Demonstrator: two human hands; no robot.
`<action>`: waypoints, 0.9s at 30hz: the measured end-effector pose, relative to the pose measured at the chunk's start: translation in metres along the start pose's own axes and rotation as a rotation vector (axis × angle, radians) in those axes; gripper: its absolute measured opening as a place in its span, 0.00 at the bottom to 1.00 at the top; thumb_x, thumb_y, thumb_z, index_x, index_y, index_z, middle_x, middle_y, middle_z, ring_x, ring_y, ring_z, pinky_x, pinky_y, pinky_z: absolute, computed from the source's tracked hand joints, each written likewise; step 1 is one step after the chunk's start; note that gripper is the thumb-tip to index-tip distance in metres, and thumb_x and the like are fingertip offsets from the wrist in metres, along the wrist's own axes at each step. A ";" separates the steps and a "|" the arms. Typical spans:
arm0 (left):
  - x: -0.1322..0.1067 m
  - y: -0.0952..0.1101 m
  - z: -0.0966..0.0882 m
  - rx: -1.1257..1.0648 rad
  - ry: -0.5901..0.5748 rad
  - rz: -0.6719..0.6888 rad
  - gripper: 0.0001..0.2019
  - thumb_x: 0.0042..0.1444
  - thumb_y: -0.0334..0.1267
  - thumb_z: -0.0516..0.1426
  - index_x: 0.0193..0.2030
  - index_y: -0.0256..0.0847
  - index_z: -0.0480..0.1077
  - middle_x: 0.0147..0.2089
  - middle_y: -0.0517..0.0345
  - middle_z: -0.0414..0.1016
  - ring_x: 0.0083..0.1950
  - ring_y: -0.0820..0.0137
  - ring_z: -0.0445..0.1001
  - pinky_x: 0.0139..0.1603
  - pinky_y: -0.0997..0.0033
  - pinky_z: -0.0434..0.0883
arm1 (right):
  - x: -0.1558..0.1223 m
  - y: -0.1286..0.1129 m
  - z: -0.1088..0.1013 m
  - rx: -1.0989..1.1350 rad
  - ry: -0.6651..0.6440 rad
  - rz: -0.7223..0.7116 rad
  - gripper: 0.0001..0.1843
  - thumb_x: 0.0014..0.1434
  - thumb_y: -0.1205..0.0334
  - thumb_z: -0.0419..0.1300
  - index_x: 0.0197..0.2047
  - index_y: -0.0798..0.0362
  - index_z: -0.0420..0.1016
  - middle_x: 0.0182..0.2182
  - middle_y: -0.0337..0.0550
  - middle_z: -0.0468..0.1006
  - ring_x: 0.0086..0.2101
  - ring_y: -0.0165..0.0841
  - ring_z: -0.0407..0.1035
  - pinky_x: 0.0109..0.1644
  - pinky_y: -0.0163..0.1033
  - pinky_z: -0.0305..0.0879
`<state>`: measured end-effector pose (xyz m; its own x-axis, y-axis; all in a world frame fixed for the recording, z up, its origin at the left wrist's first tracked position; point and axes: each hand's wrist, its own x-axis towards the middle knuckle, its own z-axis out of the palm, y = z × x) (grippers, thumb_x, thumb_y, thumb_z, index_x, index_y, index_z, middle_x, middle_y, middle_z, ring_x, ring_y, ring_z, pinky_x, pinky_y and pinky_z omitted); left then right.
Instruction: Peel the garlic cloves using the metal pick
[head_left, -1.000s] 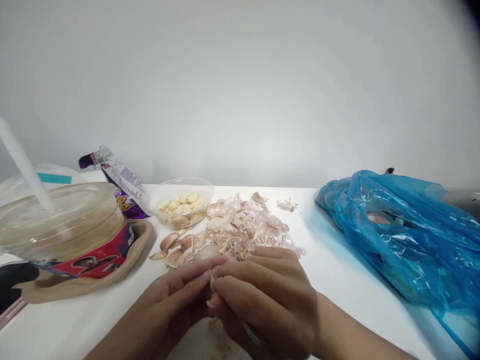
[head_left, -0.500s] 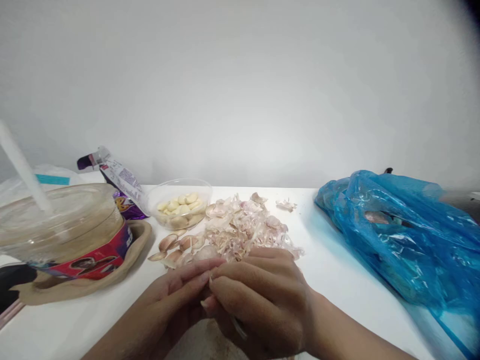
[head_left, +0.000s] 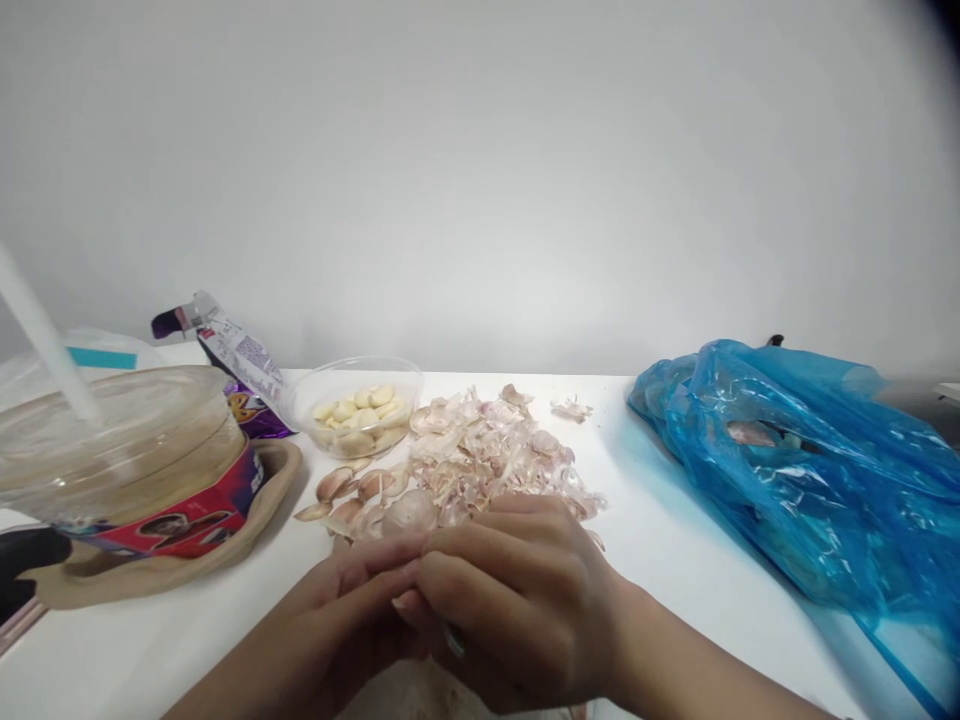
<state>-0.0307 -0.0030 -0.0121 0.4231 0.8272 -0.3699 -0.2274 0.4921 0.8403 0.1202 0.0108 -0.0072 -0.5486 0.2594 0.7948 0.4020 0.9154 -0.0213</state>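
My left hand (head_left: 341, 610) and my right hand (head_left: 517, 600) meet at the fingertips, low in the middle of the view. Both have their fingers curled and closed, and whatever is pinched between them is hidden. A small shiny, pale piece (head_left: 454, 640) peeks out under the right fingers; its kind is unclear. Just beyond the hands lies a heap of papery garlic skins (head_left: 487, 450). Unpeeled garlic cloves (head_left: 373, 487) sit at its left side. Behind these, a clear plastic bowl (head_left: 306, 400) holds several peeled garlic cloves (head_left: 364, 410).
On the left stands a lidded plastic cup (head_left: 187, 450) with a white straw (head_left: 45, 335), in a cardboard carrier (head_left: 281, 480). A purple snack wrapper (head_left: 247, 365) leans behind it. A crumpled blue plastic bag (head_left: 795, 480) covers the right of the white table (head_left: 660, 560).
Both hands stay together, with the fingertips shifting slightly. My right hand has turned a little, and the shiny piece under it shows farther left. The surrounding things have not moved.
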 end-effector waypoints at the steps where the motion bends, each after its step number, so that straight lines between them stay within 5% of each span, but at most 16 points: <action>1: 0.000 -0.001 0.000 0.009 -0.012 -0.012 0.08 0.47 0.33 0.58 0.34 0.43 0.77 0.27 0.62 0.79 0.32 0.67 0.75 0.34 0.73 0.69 | 0.000 0.000 0.001 -0.009 -0.011 0.001 0.10 0.56 0.68 0.49 0.24 0.55 0.64 0.19 0.33 0.67 0.18 0.24 0.59 0.20 0.33 0.51; 8: -0.001 -0.002 0.003 0.043 -0.066 0.019 0.10 0.46 0.27 0.56 0.31 0.42 0.77 0.26 0.63 0.77 0.31 0.69 0.73 0.33 0.75 0.67 | -0.002 0.001 0.003 -0.010 -0.044 -0.014 0.12 0.57 0.67 0.49 0.22 0.55 0.63 0.18 0.33 0.66 0.19 0.24 0.58 0.20 0.33 0.49; 23: 0.003 -0.016 -0.018 -0.079 -0.122 0.046 0.14 0.47 0.34 0.59 0.42 0.48 0.74 0.35 0.61 0.78 0.36 0.66 0.73 0.43 0.66 0.68 | -0.002 -0.002 -0.001 0.005 0.030 -0.001 0.11 0.54 0.69 0.52 0.21 0.56 0.65 0.18 0.34 0.68 0.18 0.25 0.56 0.20 0.34 0.50; 27: 0.006 -0.014 -0.014 -0.049 -0.131 0.040 0.14 0.45 0.33 0.60 0.41 0.44 0.74 0.32 0.58 0.77 0.32 0.68 0.71 0.39 0.67 0.69 | -0.003 -0.001 -0.002 -0.009 0.066 -0.006 0.10 0.55 0.69 0.51 0.22 0.55 0.65 0.17 0.34 0.66 0.18 0.25 0.57 0.20 0.34 0.52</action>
<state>-0.0374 -0.0016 -0.0319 0.5228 0.8057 -0.2785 -0.2875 0.4743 0.8321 0.1228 0.0088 -0.0085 -0.5016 0.2327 0.8332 0.4054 0.9141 -0.0113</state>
